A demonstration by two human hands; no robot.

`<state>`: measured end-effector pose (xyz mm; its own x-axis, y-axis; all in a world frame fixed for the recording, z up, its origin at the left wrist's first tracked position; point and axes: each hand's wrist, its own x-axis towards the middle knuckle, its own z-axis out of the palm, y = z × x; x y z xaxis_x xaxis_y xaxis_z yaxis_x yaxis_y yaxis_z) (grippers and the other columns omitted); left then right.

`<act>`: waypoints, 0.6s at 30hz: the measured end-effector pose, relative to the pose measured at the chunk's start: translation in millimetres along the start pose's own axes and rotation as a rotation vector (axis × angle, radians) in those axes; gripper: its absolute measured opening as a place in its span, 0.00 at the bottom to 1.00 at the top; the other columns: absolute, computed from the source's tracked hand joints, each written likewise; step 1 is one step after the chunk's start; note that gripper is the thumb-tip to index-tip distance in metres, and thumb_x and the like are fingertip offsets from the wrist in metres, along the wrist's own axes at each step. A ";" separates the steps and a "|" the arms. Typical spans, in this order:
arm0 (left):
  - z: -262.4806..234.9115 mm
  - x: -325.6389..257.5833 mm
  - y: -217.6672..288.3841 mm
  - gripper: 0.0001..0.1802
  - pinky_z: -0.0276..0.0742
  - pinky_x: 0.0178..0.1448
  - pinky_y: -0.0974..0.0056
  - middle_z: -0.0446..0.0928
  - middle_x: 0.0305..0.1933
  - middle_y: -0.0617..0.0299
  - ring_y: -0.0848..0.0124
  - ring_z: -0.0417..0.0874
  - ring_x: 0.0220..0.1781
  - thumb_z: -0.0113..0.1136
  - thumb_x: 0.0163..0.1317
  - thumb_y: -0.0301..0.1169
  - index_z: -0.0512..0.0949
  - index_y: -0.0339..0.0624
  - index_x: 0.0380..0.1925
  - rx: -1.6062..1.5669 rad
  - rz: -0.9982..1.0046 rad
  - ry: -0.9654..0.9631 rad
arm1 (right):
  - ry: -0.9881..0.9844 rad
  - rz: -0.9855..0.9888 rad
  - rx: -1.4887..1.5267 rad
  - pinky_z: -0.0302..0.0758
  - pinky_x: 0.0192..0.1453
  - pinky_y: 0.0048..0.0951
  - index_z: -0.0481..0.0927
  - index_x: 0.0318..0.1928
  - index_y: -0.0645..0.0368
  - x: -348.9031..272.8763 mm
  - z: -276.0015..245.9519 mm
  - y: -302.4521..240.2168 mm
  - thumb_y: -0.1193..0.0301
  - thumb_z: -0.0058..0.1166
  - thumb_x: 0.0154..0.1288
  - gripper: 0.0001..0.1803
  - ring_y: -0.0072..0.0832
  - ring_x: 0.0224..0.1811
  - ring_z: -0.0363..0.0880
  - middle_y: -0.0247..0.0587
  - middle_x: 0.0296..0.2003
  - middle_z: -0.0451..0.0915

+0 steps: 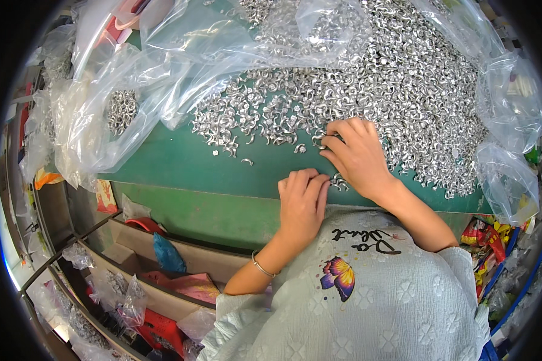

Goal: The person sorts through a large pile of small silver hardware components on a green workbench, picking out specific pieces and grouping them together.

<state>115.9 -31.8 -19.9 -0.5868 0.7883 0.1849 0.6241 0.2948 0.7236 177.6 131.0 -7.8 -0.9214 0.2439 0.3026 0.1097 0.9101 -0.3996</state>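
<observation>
A large heap of small curved silver metal pieces (421,90) covers the right and far part of the green tabletop (180,159). At the heap's near edge, my right hand (358,156) has its fingers curled, with one small curved metal piece (320,144) at the fingertips. My left hand (301,201) rests by the table's near edge, its thumb and fingers closed together; whatever they may hold is hidden. Between the two hands lie a few loose pieces (339,182). A single piece (247,161) sits apart, farther left.
Clear plastic sheeting (193,66) drapes over the table's far left and part of the heap. More plastic (509,174) hangs at the right edge. Below, to the left, an open drawer (129,240) holds a blue packet (168,253). Colourful packets (488,237) lie at the lower right.
</observation>
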 end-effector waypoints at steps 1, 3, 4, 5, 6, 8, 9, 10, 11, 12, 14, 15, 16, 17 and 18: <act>0.4 0.8 -4.6 0.10 0.64 0.47 0.58 0.75 0.42 0.57 0.60 0.75 0.45 0.63 0.58 0.23 0.79 0.41 0.40 -0.004 0.000 0.050 | -0.008 -0.017 -0.010 0.64 0.48 0.34 0.80 0.36 0.56 -0.1 2.5 0.0 0.73 0.60 0.55 0.07 0.33 0.45 0.70 0.34 0.41 0.74; -5.4 10.5 -13.9 0.12 0.64 0.47 0.58 0.76 0.45 0.56 0.59 0.75 0.47 0.62 0.59 0.23 0.78 0.40 0.45 0.043 -0.010 0.163 | -0.087 -0.036 -0.048 0.64 0.47 0.34 0.80 0.35 0.57 -4.1 -7.3 3.0 0.73 0.61 0.55 0.06 0.33 0.45 0.70 0.34 0.40 0.74; -6.5 16.7 -17.7 0.14 0.64 0.47 0.58 0.76 0.44 0.57 0.58 0.75 0.46 0.63 0.59 0.23 0.78 0.40 0.46 0.108 -0.051 0.224 | -0.127 -0.049 -0.068 0.64 0.47 0.34 0.79 0.35 0.57 -6.3 -12.9 4.6 0.73 0.62 0.55 0.06 0.33 0.44 0.70 0.34 0.40 0.74; -7.1 21.5 -19.9 0.14 0.63 0.47 0.58 0.75 0.43 0.57 0.59 0.74 0.45 0.63 0.59 0.23 0.78 0.40 0.46 0.133 -0.061 0.220 | -0.143 -0.038 -0.012 0.64 0.47 0.34 0.79 0.35 0.57 -8.0 -17.1 4.7 0.73 0.62 0.55 0.07 0.33 0.44 0.69 0.34 0.40 0.74; -7.4 24.4 -21.0 0.14 0.63 0.47 0.58 0.75 0.43 0.57 0.59 0.74 0.45 0.63 0.58 0.23 0.78 0.40 0.46 0.158 -0.072 0.217 | -0.160 -0.027 0.044 0.64 0.47 0.34 0.79 0.35 0.57 -9.7 -20.8 4.3 0.73 0.62 0.55 0.07 0.33 0.44 0.69 0.34 0.39 0.74; -6.6 26.5 -19.8 0.13 0.63 0.48 0.58 0.75 0.42 0.58 0.60 0.74 0.44 0.64 0.58 0.23 0.78 0.40 0.44 0.150 -0.067 0.189 | -0.151 0.017 0.098 0.64 0.47 0.34 0.79 0.36 0.57 -9.9 -24.2 3.9 0.73 0.62 0.55 0.08 0.33 0.44 0.69 0.34 0.39 0.74; -6.2 26.9 -19.2 0.13 0.62 0.48 0.58 0.75 0.42 0.59 0.60 0.74 0.44 0.64 0.58 0.23 0.79 0.40 0.44 0.146 -0.066 0.175 | -0.126 0.047 0.099 0.64 0.47 0.34 0.79 0.37 0.57 -7.2 -23.6 3.3 0.73 0.62 0.56 0.08 0.33 0.44 0.69 0.34 0.39 0.74; -5.8 27.7 -19.4 0.12 0.62 0.47 0.58 0.75 0.42 0.59 0.60 0.74 0.44 0.64 0.58 0.23 0.79 0.40 0.43 0.140 -0.072 0.184 | -0.100 0.077 0.101 0.64 0.47 0.34 0.79 0.38 0.57 -4.3 -22.3 2.6 0.73 0.62 0.56 0.09 0.33 0.44 0.69 0.34 0.38 0.74; -5.4 28.1 -19.8 0.11 0.62 0.47 0.59 0.75 0.42 0.59 0.61 0.74 0.44 0.64 0.58 0.22 0.79 0.41 0.42 0.134 -0.078 0.192 | -0.054 0.038 0.121 0.64 0.47 0.34 0.79 0.40 0.56 -3.5 -17.6 1.9 0.74 0.61 0.56 0.10 0.33 0.44 0.70 0.34 0.38 0.73; -5.0 28.2 -20.2 0.11 0.62 0.47 0.59 0.75 0.41 0.59 0.61 0.74 0.43 0.64 0.58 0.22 0.79 0.41 0.41 0.128 -0.085 0.201 | -0.077 0.005 0.098 0.64 0.47 0.34 0.79 0.39 0.56 -2.2 -15.5 0.6 0.74 0.61 0.56 0.10 0.33 0.44 0.70 0.34 0.38 0.73; -5.1 25.2 -21.8 0.09 0.65 0.48 0.60 0.76 0.40 0.59 0.60 0.76 0.43 0.64 0.57 0.20 0.80 0.40 0.38 0.115 -0.091 0.224 | -0.123 -0.059 0.050 0.63 0.47 0.35 0.79 0.39 0.55 -1.0 -12.3 -1.0 0.74 0.60 0.56 0.09 0.33 0.44 0.70 0.34 0.38 0.73; -5.3 23.1 -21.9 0.09 0.66 0.48 0.60 0.77 0.40 0.58 0.60 0.76 0.43 0.64 0.56 0.20 0.80 0.40 0.37 0.109 -0.093 0.235 | -0.106 -0.039 0.019 0.63 0.47 0.35 0.79 0.39 0.55 -2.5 -12.8 2.6 0.74 0.61 0.55 0.09 0.33 0.43 0.70 0.33 0.38 0.74; -6.1 19.8 -21.3 0.09 0.66 0.48 0.60 0.77 0.39 0.58 0.60 0.76 0.43 0.64 0.56 0.19 0.80 0.40 0.36 0.103 -0.083 0.220 | -0.091 -0.022 -0.009 0.63 0.47 0.35 0.79 0.39 0.55 -4.5 -14.2 8.7 0.74 0.62 0.55 0.10 0.34 0.43 0.70 0.33 0.38 0.74; -7.2 15.6 -20.1 0.09 0.66 0.47 0.60 0.77 0.39 0.58 0.60 0.77 0.42 0.64 0.55 0.19 0.80 0.40 0.36 0.098 -0.073 0.205 | -0.075 -0.004 -0.038 0.62 0.47 0.35 0.80 0.39 0.54 -6.3 -15.3 12.9 0.74 0.63 0.55 0.10 0.34 0.43 0.70 0.32 0.39 0.75; -8.3 11.3 -18.3 0.09 0.67 0.46 0.61 0.77 0.38 0.58 0.60 0.77 0.42 0.64 0.55 0.18 0.80 0.40 0.36 0.092 -0.062 0.189 | -0.057 0.014 -0.050 0.62 0.47 0.35 0.80 0.39 0.54 -7.8 -15.9 14.3 0.74 0.63 0.55 0.10 0.34 0.43 0.70 0.32 0.39 0.75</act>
<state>93.5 -32.8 -25.6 -0.7064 0.6543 0.2699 0.6233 0.3946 0.6751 192.3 147.4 -2.1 -0.9392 0.2384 0.2472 0.1397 0.9228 -0.3590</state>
